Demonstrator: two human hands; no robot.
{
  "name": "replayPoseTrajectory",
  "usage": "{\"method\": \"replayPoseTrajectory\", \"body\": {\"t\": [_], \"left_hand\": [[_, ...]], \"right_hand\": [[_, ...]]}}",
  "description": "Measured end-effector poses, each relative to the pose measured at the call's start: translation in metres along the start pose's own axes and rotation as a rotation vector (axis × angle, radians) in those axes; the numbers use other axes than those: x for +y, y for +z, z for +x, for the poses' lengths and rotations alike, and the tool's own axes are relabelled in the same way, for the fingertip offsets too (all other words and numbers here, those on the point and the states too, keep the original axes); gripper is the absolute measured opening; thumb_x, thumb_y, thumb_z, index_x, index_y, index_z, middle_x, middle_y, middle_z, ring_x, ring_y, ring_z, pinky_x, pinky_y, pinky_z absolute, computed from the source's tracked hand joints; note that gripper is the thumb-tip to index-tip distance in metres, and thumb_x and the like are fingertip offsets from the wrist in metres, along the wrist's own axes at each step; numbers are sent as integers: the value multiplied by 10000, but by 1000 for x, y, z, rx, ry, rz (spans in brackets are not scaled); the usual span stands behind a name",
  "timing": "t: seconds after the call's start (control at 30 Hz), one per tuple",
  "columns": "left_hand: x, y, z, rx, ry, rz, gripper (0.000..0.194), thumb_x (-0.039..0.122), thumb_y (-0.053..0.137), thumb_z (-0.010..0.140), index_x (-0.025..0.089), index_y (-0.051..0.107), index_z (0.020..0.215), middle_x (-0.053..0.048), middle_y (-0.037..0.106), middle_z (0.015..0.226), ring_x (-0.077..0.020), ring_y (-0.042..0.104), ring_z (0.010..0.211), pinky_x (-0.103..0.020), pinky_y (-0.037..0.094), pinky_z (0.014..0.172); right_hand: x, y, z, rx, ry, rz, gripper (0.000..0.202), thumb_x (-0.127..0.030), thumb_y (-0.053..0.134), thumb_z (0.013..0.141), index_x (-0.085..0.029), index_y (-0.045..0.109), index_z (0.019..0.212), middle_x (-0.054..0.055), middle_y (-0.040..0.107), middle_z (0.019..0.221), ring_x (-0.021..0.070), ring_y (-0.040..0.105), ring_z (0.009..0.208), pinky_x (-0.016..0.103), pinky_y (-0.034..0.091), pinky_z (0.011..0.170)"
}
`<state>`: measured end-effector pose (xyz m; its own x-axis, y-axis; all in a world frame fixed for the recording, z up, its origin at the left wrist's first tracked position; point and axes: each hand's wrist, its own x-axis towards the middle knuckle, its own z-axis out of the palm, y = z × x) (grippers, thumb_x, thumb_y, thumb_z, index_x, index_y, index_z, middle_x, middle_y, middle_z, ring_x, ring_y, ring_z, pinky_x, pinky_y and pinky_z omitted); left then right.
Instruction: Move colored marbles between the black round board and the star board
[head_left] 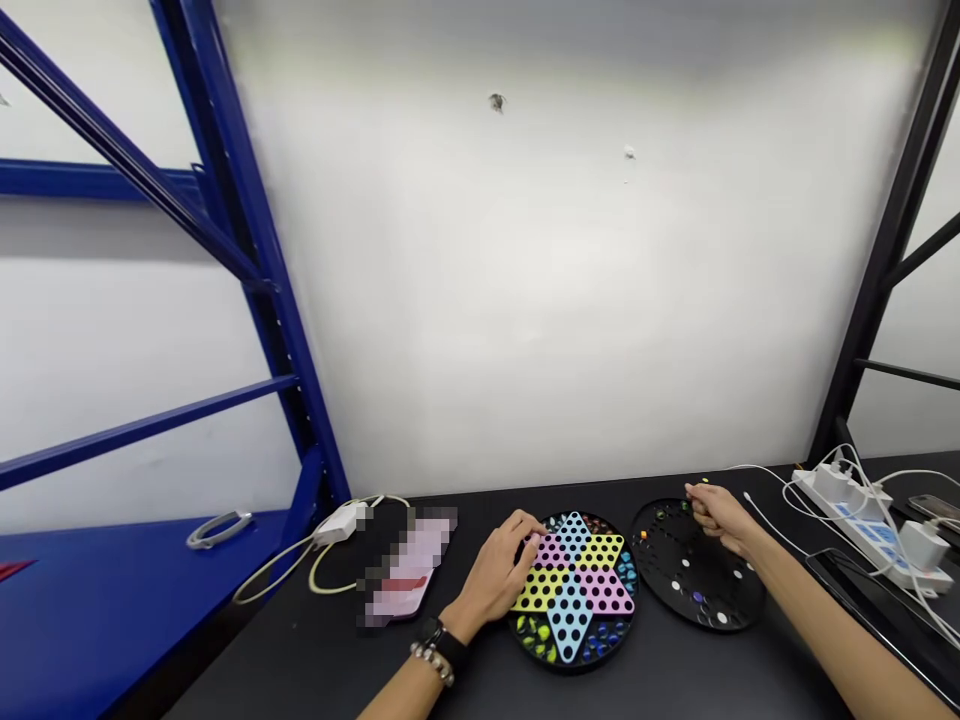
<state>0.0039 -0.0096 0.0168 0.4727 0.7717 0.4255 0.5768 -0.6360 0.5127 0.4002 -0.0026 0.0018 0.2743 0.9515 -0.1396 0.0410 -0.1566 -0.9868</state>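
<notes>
At far left, a grey loop (201,538) lies on the blue shelf (112,600). On the black table (300,660) are a charger (341,523) and a phone (409,572). Next, the left hand (496,567) rests its bent fingertips on the upper-left part of the star board (575,575); I cannot tell whether they pinch anything. The board lies just right of that hand, between the two and nearer the left; being round, it has no long axis. Marbles (541,631) fill its rim pockets. Just right of it sits a black tray (705,565) with a few scattered pieces, white discs (722,618) among them. Over its far right side hangs the right hand (724,518), fingers folded narrow, contents unclear. Farther right is a power strip (862,527).
</notes>
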Motion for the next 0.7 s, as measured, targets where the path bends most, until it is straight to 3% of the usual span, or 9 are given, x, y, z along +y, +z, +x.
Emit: {"method": "replayPoseTrajectory", "body": {"t": [0.1, 0.2, 0.33, 0.43, 0.53, 0.6, 0.7], "left_hand": [[-1, 1, 0, -1, 5, -3, 349, 397, 338, 1018, 251, 655, 1032, -44, 652, 1061, -211, 635, 945, -339, 506, 885], [-3, 2, -1, -20, 1, -11, 350, 394, 332, 1025, 249, 651, 1037, -46, 645, 1073, -209, 628, 955, -342, 496, 896], [-3, 2, -1, -40, 1, -26, 361, 395, 323, 1030, 247, 652, 1042, -52, 643, 1080, -213, 623, 964, -351, 490, 906], [-3, 2, -1, -45, 1, -31, 363, 398, 328, 1027, 246, 657, 1045, -56, 646, 1086, -213, 626, 954, -354, 494, 905], [-2, 2, -1, -38, -2, -30, 360, 400, 331, 1025, 252, 659, 1036, -50, 648, 1076, -213, 629, 951, -353, 498, 904], [-2, 2, -1, -35, -5, -33, 355, 398, 331, 1025, 256, 656, 1031, -46, 649, 1069, -211, 630, 944, -349, 500, 899], [-1, 2, -1, -39, 2, -39, 360, 397, 325, 1027, 255, 656, 1034, -51, 648, 1074, -213, 627, 956, -347, 498, 901]], "right_hand": [[11, -8, 19, 120, -185, -586, 302, -347, 519, 904, -205, 465, 643, -11, 497, 588, 131, 489, 545, 229, 329, 503], [15, -4, 25, 96, -188, -1056, 223, -288, 441, 958, -192, 561, 797, 75, 651, 815, 213, 626, 759, 283, 393, 635], [18, 16, 16, 15, -227, -1323, 256, -261, 339, 1012, -155, 529, 1147, 169, 685, 999, 287, 679, 872, 345, 421, 705], [22, 29, 9, 31, -292, -1405, 283, -199, 337, 1004, -113, 488, 1228, 204, 683, 985, 306, 683, 887, 372, 429, 735], [21, 32, 11, 54, -304, -1187, 169, -225, 411, 974, -142, 552, 1015, 136, 655, 848, 253, 655, 791, 332, 429, 683], [16, 29, 15, 20, -242, -746, 183, -312, 444, 951, -184, 523, 846, 38, 567, 697, 171, 566, 613, 267, 390, 563], [5, 22, 18, -68, -135, -143, 246, -416, 380, 919, -219, 480, 813, -61, 400, 593, 95, 336, 423, 211, 255, 414]]}}
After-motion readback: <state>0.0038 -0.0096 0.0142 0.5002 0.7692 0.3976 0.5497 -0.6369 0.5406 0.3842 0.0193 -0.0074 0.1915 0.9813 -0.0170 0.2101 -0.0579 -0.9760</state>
